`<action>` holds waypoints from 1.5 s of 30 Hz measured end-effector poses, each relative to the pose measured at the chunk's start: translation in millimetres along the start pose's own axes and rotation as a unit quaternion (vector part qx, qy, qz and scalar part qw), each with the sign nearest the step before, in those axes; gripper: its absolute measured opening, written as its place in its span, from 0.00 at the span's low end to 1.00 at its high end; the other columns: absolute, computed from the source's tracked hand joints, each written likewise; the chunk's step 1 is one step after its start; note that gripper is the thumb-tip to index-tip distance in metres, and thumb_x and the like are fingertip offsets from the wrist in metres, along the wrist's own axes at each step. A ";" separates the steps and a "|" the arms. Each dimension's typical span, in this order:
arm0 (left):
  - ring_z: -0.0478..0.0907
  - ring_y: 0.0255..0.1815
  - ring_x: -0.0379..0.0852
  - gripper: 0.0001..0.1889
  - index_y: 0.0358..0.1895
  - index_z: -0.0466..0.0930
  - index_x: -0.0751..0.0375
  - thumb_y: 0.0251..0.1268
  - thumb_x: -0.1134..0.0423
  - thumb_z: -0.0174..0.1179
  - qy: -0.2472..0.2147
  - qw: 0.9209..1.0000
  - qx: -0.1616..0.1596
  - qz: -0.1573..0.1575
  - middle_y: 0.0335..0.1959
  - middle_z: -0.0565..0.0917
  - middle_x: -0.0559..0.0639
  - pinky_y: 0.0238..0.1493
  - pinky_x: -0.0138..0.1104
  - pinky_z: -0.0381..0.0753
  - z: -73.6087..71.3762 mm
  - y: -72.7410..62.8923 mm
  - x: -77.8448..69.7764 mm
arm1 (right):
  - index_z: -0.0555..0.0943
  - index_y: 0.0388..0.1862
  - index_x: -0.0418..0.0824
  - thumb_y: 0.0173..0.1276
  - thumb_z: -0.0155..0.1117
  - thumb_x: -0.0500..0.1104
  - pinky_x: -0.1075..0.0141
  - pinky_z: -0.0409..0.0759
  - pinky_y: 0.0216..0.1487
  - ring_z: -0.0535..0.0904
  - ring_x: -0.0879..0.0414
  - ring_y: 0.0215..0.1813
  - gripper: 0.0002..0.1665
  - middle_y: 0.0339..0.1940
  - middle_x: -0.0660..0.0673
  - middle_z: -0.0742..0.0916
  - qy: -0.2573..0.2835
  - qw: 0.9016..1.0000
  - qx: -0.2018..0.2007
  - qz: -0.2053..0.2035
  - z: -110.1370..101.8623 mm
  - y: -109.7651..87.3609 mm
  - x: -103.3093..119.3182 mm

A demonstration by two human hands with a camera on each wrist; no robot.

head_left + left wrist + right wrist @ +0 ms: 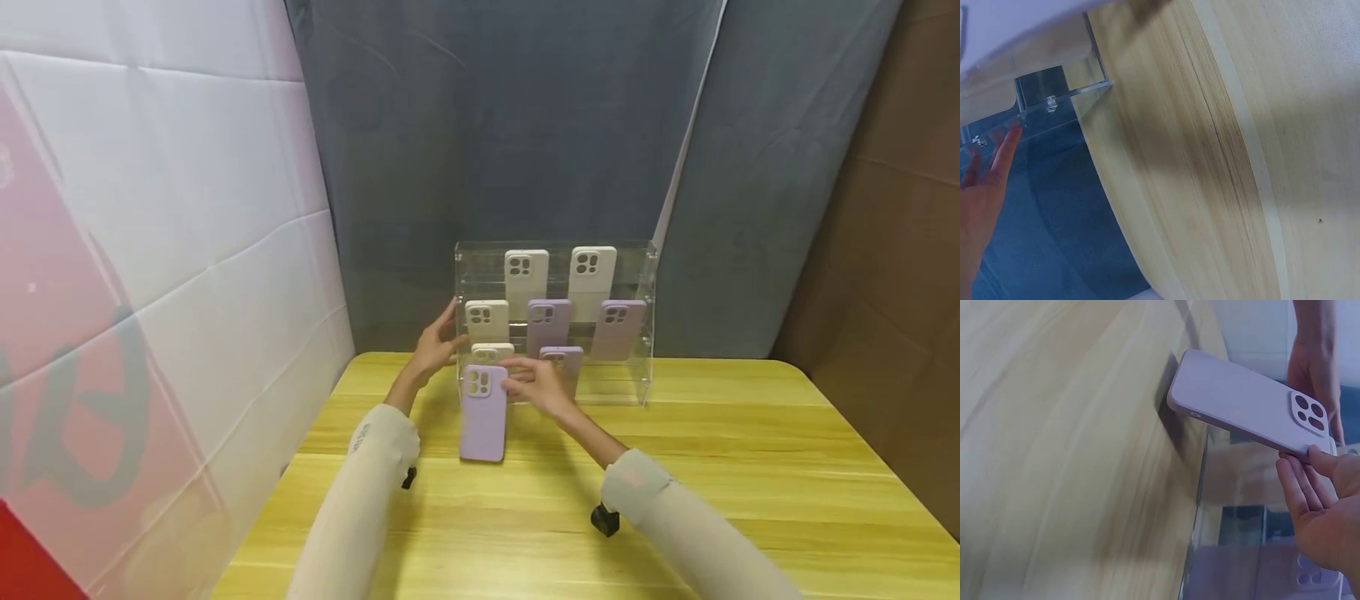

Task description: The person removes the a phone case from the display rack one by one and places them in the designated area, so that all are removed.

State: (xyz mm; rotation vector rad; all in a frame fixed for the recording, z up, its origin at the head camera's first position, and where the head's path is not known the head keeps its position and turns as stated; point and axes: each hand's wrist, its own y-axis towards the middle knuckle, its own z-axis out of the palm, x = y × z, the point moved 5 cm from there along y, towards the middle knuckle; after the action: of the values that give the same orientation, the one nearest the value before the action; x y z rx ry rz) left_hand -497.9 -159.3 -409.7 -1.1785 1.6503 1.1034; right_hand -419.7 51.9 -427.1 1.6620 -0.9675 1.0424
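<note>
My right hand (542, 387) pinches a lavender phone case (484, 421) by its upper right side. The case is tilted, with its camera cutouts uppermost, in front of the lower left of a clear acrylic display stand (615, 389). In the right wrist view, the thumb lies on the back of the case (1241, 394), beside the cutouts. My left hand (435, 346) is at the stand's left side. Its fingers are extended against the clear side panel in the left wrist view. Several white and lavender cases lean in the stand's tiers; the held case partly covers a white case (492, 350).
Two white cases, one at left (527, 279) and one at right (592, 275), stand on the top tier. Lavender cases occupy the middle (549, 325) and right (619, 329) below. The wooden table (525, 542) meets a grey curtain (525, 125) behind.
</note>
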 end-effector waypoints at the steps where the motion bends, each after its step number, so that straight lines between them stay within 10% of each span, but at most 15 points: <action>1: 0.70 0.72 0.70 0.44 0.85 0.48 0.34 0.76 0.71 0.60 0.003 1.000 -0.001 0.001 0.81 0.59 0.66 0.57 0.57 0.86 0.0 -0.2 -0.5 | 0.80 0.60 0.23 0.68 0.67 0.25 0.41 0.89 0.48 0.89 0.31 0.43 0.21 0.47 0.23 0.87 0.006 1.000 0.004 -0.002 3.4 0.6 -1.0; 45: 0.70 0.72 0.71 0.43 0.85 0.49 0.35 0.76 0.71 0.59 -0.003 1.000 0.003 0.004 0.81 0.61 0.64 0.58 0.60 0.85 1.4 -3.6 -3.3 | 0.81 0.58 0.21 0.71 0.68 0.30 0.57 0.93 0.37 0.91 0.42 0.34 0.20 0.39 0.29 0.90 0.002 1.000 0.004 0.009 89.9 8.6 -48.5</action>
State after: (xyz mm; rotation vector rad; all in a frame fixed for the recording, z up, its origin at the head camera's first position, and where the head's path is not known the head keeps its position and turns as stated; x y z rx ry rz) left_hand -493.5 -157.7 -407.7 -1.1635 1.6542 1.1061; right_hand -424.8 -29.2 -489.6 1.6595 -0.9799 1.0621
